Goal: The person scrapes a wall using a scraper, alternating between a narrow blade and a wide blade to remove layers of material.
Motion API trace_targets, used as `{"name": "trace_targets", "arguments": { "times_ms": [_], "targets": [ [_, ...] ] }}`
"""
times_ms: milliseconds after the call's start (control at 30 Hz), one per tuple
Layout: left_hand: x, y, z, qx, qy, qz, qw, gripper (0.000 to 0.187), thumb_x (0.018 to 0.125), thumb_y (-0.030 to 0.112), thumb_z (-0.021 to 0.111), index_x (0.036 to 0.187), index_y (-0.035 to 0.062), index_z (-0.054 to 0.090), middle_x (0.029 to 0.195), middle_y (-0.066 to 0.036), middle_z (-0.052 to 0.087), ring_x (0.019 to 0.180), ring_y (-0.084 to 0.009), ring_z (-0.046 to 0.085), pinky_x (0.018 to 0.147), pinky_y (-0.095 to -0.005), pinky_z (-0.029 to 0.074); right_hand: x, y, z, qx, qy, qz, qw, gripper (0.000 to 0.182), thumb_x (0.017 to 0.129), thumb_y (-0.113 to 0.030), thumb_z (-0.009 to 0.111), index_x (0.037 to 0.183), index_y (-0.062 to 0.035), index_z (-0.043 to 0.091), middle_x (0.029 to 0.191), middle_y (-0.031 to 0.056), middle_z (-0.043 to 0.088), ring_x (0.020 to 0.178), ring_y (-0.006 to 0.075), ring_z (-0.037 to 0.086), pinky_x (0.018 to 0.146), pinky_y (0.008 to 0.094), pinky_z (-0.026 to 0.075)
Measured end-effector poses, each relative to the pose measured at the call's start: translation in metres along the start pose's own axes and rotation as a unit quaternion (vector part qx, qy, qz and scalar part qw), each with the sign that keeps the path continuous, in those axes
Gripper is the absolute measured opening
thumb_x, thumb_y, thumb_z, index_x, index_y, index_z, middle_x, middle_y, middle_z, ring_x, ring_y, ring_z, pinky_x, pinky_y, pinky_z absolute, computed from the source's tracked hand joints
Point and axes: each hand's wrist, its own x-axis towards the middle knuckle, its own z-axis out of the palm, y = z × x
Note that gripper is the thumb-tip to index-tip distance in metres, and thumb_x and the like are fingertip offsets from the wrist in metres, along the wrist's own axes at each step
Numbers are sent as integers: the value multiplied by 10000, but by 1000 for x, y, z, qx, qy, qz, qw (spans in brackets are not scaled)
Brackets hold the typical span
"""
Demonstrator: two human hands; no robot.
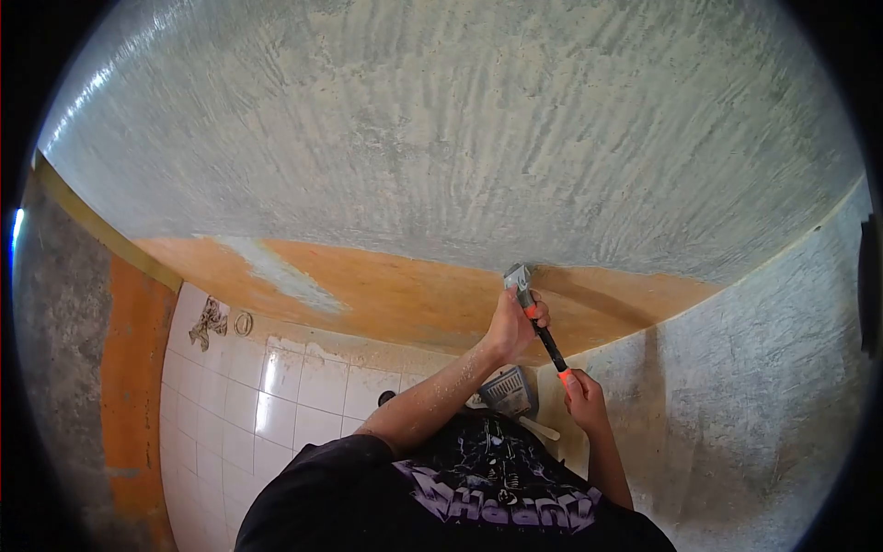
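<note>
Clearly grasping the scraper (pixel 545 338) at the grey-orange border of the wall (pixel 414 184), with the left grip (pixel 512 328) near the head (pixel 518 275) and the right grip (pixel 586 402) around the lower end of the handle (pixel 554 354). Probably stiff, fairly light, hardly fragile; best held at both ends.

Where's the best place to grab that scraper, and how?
Probably by the scraper's long black handle, coming from its lower end, away from the wall: it's thin and straight like a stick, so it's easy to wrap around. It slants, with its metal head up at the wall, so I'd avoid the metal.
</note>
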Motion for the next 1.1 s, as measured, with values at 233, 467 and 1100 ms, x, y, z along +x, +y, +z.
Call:
{"name": "trace_targets", "arguments": {
  "times_ms": [233, 467, 1100],
  "targets": [
    [-2, 4, -4, 2, -17, 1, 1000, 392, 1011, 471, 278, 935, 117, 427, 732, -41, 431, 707, -200, 451, 761, -410, 417, 2, 9, 12, -90, 28, -100, 991, 291, 1023, -276, 500, 1046, -19, 634, 599, -52, 437, 507, 43, 401, 475, 240, 331],
    [-4, 8, -6, -12, -21, 10, 1000, 414, 992, 501, 290, 905, 119, 424, 737, -38, 426, 711, -201, 447, 754, -417, 421, -1, -7, 18, -151, 70, -141, 976, 301, 1006, -289, 523, 1003, -10, 638, 590, -11, 470, 549, 63, 450, 515, 264, 368],
    [-9, 20, -5, -29, -10, 12, 999, 434, 1007, 501, 265, 925, 111, 436, 746, -45, 437, 707, -207, 446, 765, -419, 421, -9, -33, 28, -168, 92, -112, 975, 280, 985, -267, 554, 1011, -9, 660, 618, 43, 505, 577, 98, 461, 544, 292, 398]
  ]
}}
